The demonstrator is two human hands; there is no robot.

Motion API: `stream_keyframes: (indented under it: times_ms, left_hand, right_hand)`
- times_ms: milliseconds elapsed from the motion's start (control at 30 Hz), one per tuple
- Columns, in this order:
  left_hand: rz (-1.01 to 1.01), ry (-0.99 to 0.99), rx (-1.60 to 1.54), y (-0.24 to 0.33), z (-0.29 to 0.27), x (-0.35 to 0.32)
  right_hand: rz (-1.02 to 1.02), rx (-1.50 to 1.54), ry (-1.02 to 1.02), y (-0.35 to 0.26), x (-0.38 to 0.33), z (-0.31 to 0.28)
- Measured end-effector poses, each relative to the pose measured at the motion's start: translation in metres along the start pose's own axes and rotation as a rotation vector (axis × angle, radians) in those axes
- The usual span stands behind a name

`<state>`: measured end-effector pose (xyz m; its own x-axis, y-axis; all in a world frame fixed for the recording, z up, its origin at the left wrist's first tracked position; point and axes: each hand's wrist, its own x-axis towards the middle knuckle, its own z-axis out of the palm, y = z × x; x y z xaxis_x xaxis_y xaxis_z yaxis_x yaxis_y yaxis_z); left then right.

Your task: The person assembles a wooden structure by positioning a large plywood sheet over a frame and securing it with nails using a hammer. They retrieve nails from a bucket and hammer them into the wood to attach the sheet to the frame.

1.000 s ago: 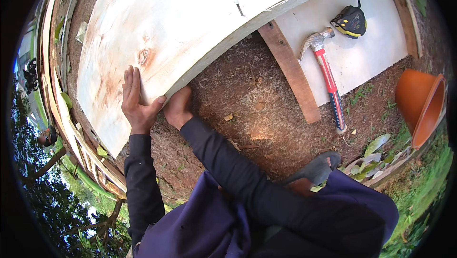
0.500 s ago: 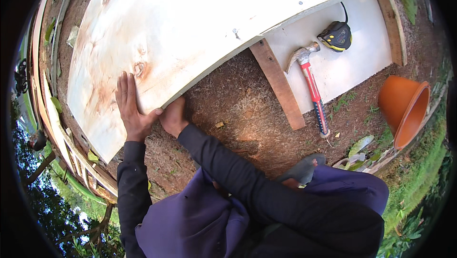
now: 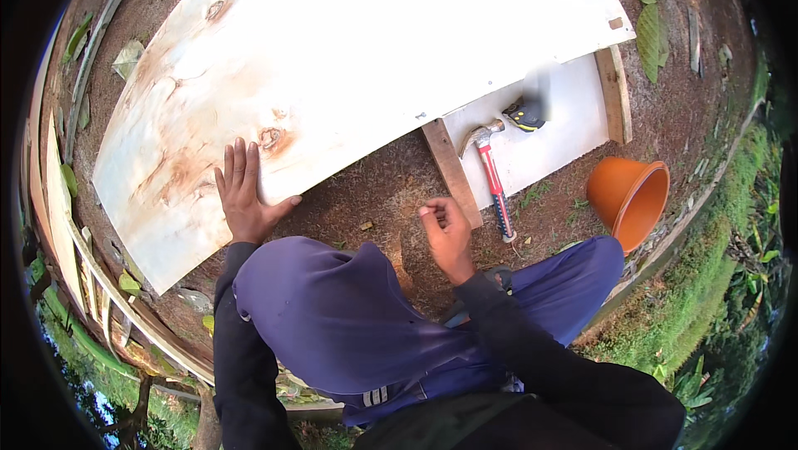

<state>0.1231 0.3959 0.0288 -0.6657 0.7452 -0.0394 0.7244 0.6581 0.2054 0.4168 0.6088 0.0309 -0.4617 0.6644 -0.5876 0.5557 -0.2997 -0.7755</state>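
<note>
My left hand (image 3: 246,201) lies flat with spread fingers on a large pale plywood sheet (image 3: 332,59), near its front edge and beside a brown knot. Away from the sheet, over bare soil, is my right hand (image 3: 449,238). Its fingers are curled in toward the thumb, and whatever they may hold cannot be made out. To its right, a claw hammer (image 3: 494,176) with a red and blue handle rests head-first on a lower white panel (image 3: 573,109). A black and yellow tape measure (image 3: 524,115) sits beside the hammer head, partly covered by a grey blur.
Wooden battens (image 3: 453,176) edge the lower panel. An orange plastic pot (image 3: 611,192) lies tipped at the right. Long timber strips (image 3: 125,309) run along the left side. My bent knee (image 3: 324,309) rises close to the sheet's front edge.
My right hand has come out from under the plywood's edge and moved right, its fingers curling. My left hand stays flat on the sheet. The view has shifted, with more of the sheet's right end showing.
</note>
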Motion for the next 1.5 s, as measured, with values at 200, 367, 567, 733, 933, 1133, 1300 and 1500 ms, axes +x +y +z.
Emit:
stream_keyframes:
  times_ms: [200,367,567,733,933,1133,1300,1500]
  left_hand:
    - [-0.008,0.012,-0.014,0.005,0.008,0.006]
    - [-0.055,0.028,0.108,-0.01,0.021,0.002]
    - [-0.028,-0.037,0.084,-0.006,0.018,0.003]
    - [-0.009,-0.008,0.045,-0.005,0.015,0.005]
    - [-0.012,0.028,0.005,0.001,0.012,0.005]
    - [-0.02,0.028,-0.017,-0.002,0.012,0.002]
    - [-0.03,0.035,-0.045,0.001,0.014,0.005]
    - [-0.034,0.006,-0.012,-0.002,0.016,0.003]
  right_hand:
    - [-0.175,-0.983,0.304,0.01,0.03,-0.132]
    - [-0.109,-1.054,0.077,-0.006,0.043,-0.112]
    - [-0.182,-0.849,0.272,0.003,0.032,-0.12]
    - [-0.135,-0.735,0.239,-0.046,0.006,-0.131]
    - [-0.072,-0.229,0.103,-0.1,-0.036,-0.113]
    - [-0.339,-0.389,0.1,-0.111,-0.038,-0.074]
    - [-0.418,-0.519,0.078,-0.122,-0.037,-0.055]
    - [-0.398,-0.438,0.091,-0.152,-0.048,-0.062]
